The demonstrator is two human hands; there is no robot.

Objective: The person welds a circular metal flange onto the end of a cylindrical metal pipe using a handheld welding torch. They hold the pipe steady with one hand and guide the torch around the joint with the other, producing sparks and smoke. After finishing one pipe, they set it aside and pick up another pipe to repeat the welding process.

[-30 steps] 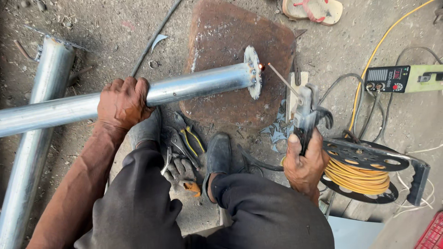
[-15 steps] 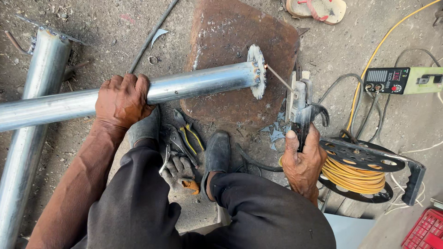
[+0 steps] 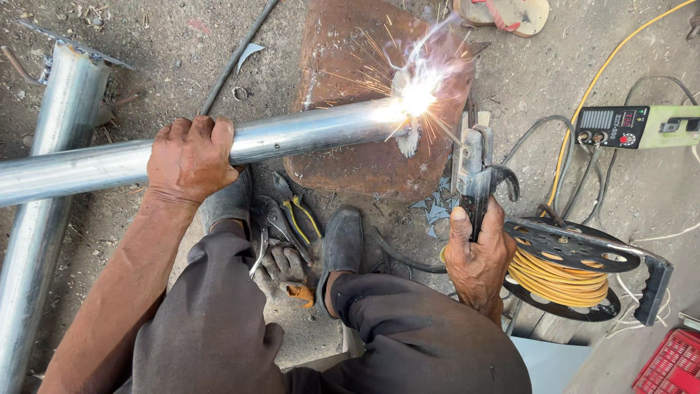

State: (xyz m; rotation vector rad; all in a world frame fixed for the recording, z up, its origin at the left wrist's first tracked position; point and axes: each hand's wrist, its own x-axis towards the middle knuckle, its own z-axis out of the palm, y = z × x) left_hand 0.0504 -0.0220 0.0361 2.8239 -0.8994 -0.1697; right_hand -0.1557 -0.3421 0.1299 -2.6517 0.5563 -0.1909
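Observation:
My left hand (image 3: 191,158) grips a long shiny steel pipe (image 3: 306,131) that lies across a rusty steel plate (image 3: 364,73). At the pipe's right end sits a small round end plate (image 3: 408,138), where a bright welding arc (image 3: 417,93) throws sparks. My right hand (image 3: 477,255) holds a metal electrode holder (image 3: 474,171) upright, its rod reaching up-left to the arc. My knees in dark trousers fill the bottom of the view, with a black shoe (image 3: 343,241) between them.
A second steel pipe (image 3: 44,219) lies at the left. Pliers (image 3: 292,211) and a worn glove (image 3: 284,270) lie by my feet. A cable reel with yellow cord (image 3: 569,273), a green welding machine (image 3: 642,125), a sandal (image 3: 503,13) and a red crate (image 3: 671,365) are at the right.
The electrode rod has reached the pipe's end plate and an arc with sparks has lit up. Both hands keep their grip almost in place.

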